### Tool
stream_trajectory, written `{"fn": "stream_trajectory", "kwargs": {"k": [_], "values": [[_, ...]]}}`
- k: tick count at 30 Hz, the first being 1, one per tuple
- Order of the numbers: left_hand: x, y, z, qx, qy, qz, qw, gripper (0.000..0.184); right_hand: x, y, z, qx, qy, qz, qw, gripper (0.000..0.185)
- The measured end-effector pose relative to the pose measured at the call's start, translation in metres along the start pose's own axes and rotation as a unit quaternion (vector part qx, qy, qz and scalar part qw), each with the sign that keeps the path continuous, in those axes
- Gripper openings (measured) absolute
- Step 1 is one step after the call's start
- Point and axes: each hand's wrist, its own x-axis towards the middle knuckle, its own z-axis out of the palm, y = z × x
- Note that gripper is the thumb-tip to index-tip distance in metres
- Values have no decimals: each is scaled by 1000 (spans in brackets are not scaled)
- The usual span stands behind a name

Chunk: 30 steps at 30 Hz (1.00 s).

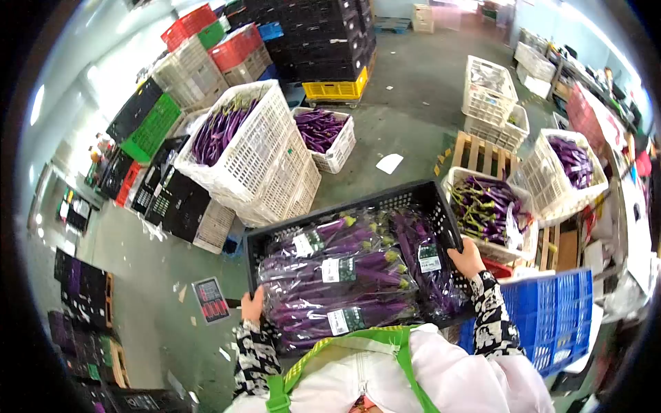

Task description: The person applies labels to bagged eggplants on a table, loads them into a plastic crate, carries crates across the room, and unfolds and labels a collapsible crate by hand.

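A black crate (344, 215) is held level in front of my body. Several clear bags of purple eggplants (337, 269) with white and green labels lie inside it. One bag (428, 261) stands lengthwise along the crate's right side, the others lie crosswise. My left hand (253, 307) is closed on the crate's left end. At the right end, my right hand (467, 258) grips the rim, with its fingers partly hidden by the wall.
White crates of eggplants (265, 158) are stacked ahead on the left. Another eggplant crate (492, 210) sits on a pallet at right, near a blue crate (547, 316). Black crates (313, 41) rise at the back. A red-and-black item (211, 300) lies on the floor.
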Motion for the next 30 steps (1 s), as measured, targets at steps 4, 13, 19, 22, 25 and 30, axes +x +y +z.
{"fn": "stream_trajectory", "kwargs": {"k": [4,13,19,22,25,30], "values": [[34,132,6,-43,-80,8,996,54,38,2,1,46,15,41,998,32],[182,245,100,-110,-132,93,981,59,150,-15,8,-16,121,36,992,32],[291,286,167,5,-186,66,980,61,175,-56,-12,10,183,70,981,30],[303,335,191,-67,-249,33,966,51,195,-86,-23,5,190,128,974,28],[352,354,248,-80,-298,25,951,47,231,-90,-29,11,210,132,969,28],[416,409,324,-18,-283,65,957,56,324,-64,-29,42,218,141,965,28]]}}
